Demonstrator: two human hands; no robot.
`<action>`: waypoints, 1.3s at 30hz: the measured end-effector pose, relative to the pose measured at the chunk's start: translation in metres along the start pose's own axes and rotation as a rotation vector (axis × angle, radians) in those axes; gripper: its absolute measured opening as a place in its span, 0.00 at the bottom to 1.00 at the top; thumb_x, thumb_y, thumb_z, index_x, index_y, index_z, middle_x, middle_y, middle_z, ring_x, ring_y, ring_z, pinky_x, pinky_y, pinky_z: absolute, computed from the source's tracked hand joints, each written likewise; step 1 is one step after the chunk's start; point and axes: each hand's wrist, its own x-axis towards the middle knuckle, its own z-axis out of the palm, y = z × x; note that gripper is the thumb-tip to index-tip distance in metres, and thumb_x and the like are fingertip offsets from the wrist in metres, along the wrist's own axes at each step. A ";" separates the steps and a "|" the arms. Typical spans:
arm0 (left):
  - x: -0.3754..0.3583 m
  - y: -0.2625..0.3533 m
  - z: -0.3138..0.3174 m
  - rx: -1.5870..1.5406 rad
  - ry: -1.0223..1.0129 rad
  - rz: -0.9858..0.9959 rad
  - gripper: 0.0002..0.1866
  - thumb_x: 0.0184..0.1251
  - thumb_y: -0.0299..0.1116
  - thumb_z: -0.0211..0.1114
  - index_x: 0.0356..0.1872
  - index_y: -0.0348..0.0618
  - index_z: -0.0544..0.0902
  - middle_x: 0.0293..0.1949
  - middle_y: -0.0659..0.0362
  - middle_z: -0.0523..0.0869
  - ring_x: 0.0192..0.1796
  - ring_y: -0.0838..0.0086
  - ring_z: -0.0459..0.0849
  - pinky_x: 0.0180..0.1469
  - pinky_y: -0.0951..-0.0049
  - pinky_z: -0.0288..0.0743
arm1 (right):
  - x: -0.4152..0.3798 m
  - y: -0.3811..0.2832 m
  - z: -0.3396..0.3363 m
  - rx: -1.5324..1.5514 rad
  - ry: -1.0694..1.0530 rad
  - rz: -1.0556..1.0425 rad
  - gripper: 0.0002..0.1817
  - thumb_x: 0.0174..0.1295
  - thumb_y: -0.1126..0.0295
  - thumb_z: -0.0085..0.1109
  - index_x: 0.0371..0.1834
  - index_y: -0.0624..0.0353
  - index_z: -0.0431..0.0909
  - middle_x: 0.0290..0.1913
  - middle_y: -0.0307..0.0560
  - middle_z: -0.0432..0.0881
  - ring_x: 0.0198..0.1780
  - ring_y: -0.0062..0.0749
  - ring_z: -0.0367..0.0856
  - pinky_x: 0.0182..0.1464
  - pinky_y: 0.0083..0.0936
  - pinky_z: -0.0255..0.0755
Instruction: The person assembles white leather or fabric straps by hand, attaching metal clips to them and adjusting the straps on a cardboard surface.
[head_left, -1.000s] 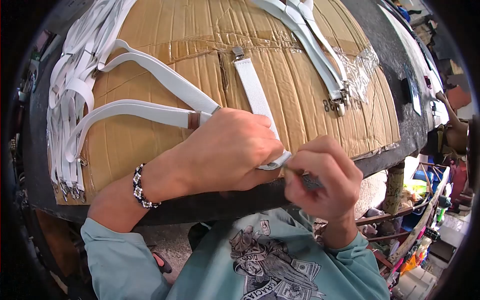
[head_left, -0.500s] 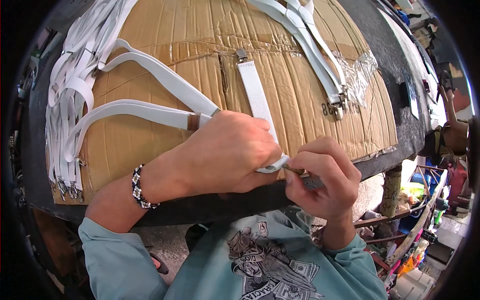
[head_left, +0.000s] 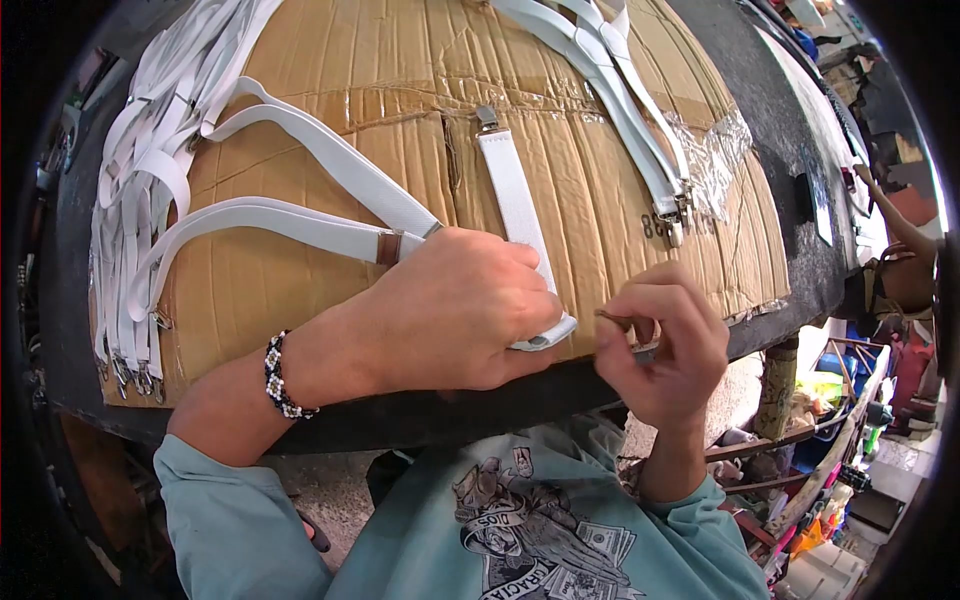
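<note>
My left hand (head_left: 470, 310) is closed around a white elastic suspender strap (head_left: 513, 190), close to the front edge of the cardboard. The strap's folded end pokes out past my fingers, and a metal clip (head_left: 486, 116) tops its far end. Two more white straps (head_left: 300, 230) run in under the same hand from the left, one with a brown patch (head_left: 388, 247). To the right, my right hand (head_left: 670, 345) pinches a small, thin brownish piece (head_left: 615, 319), apart from the strap end; its kind is too small to make out.
Flattened cardboard (head_left: 300, 300) covers much of the dark table (head_left: 400, 425). A thick bundle of white suspenders (head_left: 130, 250) lies at the left, and another pair (head_left: 620, 110) with clips at the upper right. A phone-like object (head_left: 816, 200) rests on the right side.
My right hand has drawn away to the right from the strap end, taking the small brownish piece along. My left hand has stayed in place on the strap.
</note>
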 end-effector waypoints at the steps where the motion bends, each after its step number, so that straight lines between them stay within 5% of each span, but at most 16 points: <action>1: 0.000 0.000 0.001 -0.007 0.019 -0.003 0.14 0.55 0.33 0.75 0.23 0.42 0.76 0.23 0.57 0.77 0.29 0.61 0.80 0.30 0.59 0.73 | -0.003 0.004 0.000 0.063 0.028 0.069 0.11 0.53 0.83 0.71 0.37 0.62 0.81 0.34 0.44 0.81 0.29 0.28 0.80 0.29 0.23 0.74; 2: 0.000 -0.001 0.002 -0.017 0.035 -0.007 0.14 0.56 0.33 0.76 0.23 0.42 0.76 0.23 0.57 0.77 0.28 0.61 0.79 0.29 0.59 0.73 | -0.004 0.007 0.002 0.132 0.040 -0.007 0.09 0.61 0.82 0.68 0.42 0.63 0.79 0.35 0.44 0.82 0.31 0.22 0.80 0.31 0.19 0.74; 7: 0.002 -0.002 0.005 -0.034 0.128 0.015 0.14 0.55 0.34 0.78 0.24 0.42 0.79 0.23 0.57 0.77 0.27 0.62 0.78 0.28 0.61 0.72 | -0.006 -0.012 0.030 0.577 0.157 0.306 0.10 0.78 0.75 0.55 0.57 0.63 0.68 0.41 0.47 0.85 0.33 0.16 0.79 0.37 0.16 0.76; 12: 0.002 0.006 -0.007 0.052 0.146 -0.053 0.15 0.56 0.39 0.80 0.32 0.41 0.85 0.28 0.58 0.81 0.31 0.62 0.81 0.32 0.63 0.75 | -0.009 -0.017 0.031 0.671 0.153 0.451 0.11 0.81 0.70 0.52 0.58 0.62 0.65 0.40 0.48 0.85 0.32 0.15 0.79 0.34 0.15 0.75; 15: 0.008 0.012 -0.004 0.106 0.376 0.028 0.19 0.58 0.41 0.80 0.45 0.42 0.87 0.39 0.56 0.86 0.40 0.61 0.85 0.44 0.62 0.79 | -0.011 -0.011 0.032 0.737 0.231 0.464 0.11 0.82 0.69 0.52 0.58 0.61 0.65 0.40 0.48 0.85 0.31 0.17 0.80 0.33 0.15 0.74; 21: 0.005 0.018 -0.002 0.325 0.325 0.204 0.24 0.58 0.39 0.80 0.54 0.43 0.87 0.53 0.52 0.86 0.51 0.61 0.85 0.57 0.56 0.78 | -0.008 -0.007 0.028 0.741 0.304 0.428 0.12 0.82 0.67 0.52 0.58 0.63 0.64 0.37 0.48 0.83 0.30 0.21 0.81 0.33 0.18 0.76; 25: 0.009 0.022 0.002 0.229 0.277 0.112 0.26 0.56 0.37 0.80 0.57 0.41 0.87 0.54 0.52 0.85 0.50 0.61 0.86 0.57 0.56 0.78 | -0.009 -0.003 0.027 0.826 0.305 0.360 0.13 0.82 0.67 0.52 0.58 0.62 0.64 0.38 0.48 0.83 0.32 0.24 0.83 0.35 0.20 0.78; 39: 0.005 0.021 -0.001 0.283 0.276 0.182 0.28 0.53 0.31 0.81 0.58 0.38 0.88 0.39 0.60 0.80 0.34 0.69 0.80 0.32 0.70 0.77 | -0.011 0.000 0.041 1.062 0.312 0.377 0.13 0.82 0.66 0.52 0.58 0.61 0.63 0.44 0.52 0.86 0.42 0.26 0.85 0.44 0.22 0.80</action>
